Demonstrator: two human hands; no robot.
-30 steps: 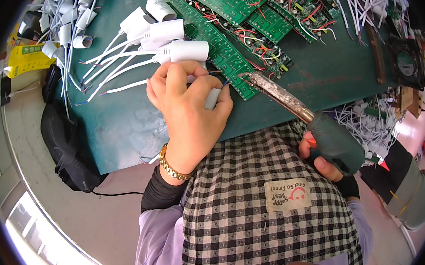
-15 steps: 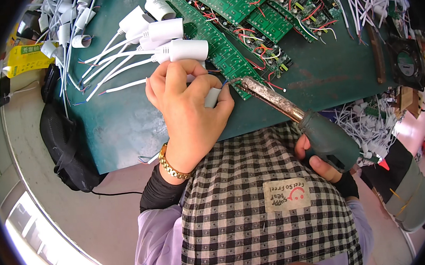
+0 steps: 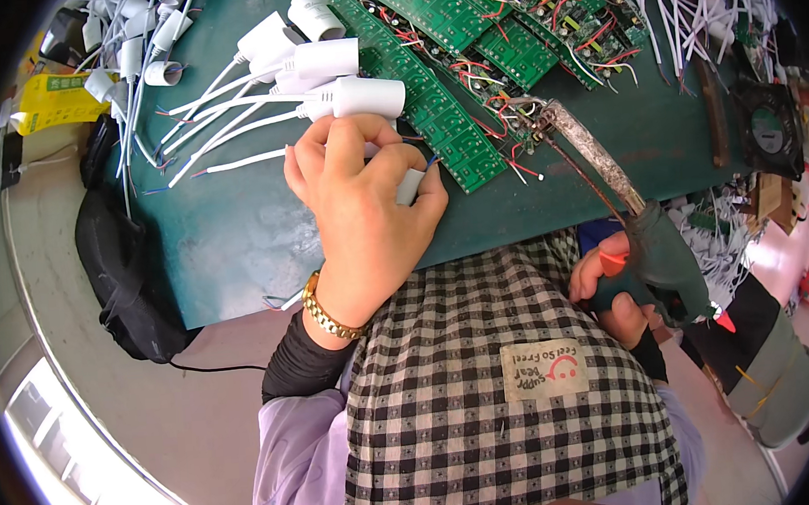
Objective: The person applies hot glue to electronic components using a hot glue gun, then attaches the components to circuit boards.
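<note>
Left hand point(image 3: 365, 222) curled over a white cylindrical plastic adapter point(image 3: 408, 185), fingers closed on it, at the near edge of the dark green worktable point(image 3: 235, 246). A gold bracelet point(image 3: 331, 311) sits on that wrist. Right hand point(image 3: 613, 289) wrapped around the dark green grip of a soldering iron point(image 3: 637, 227); its crusted metal tip rests among red wires on a green printed circuit board point(image 3: 452, 122). More white adapters with white leads point(image 3: 337, 93) lie just beyond the left hand.
</note>
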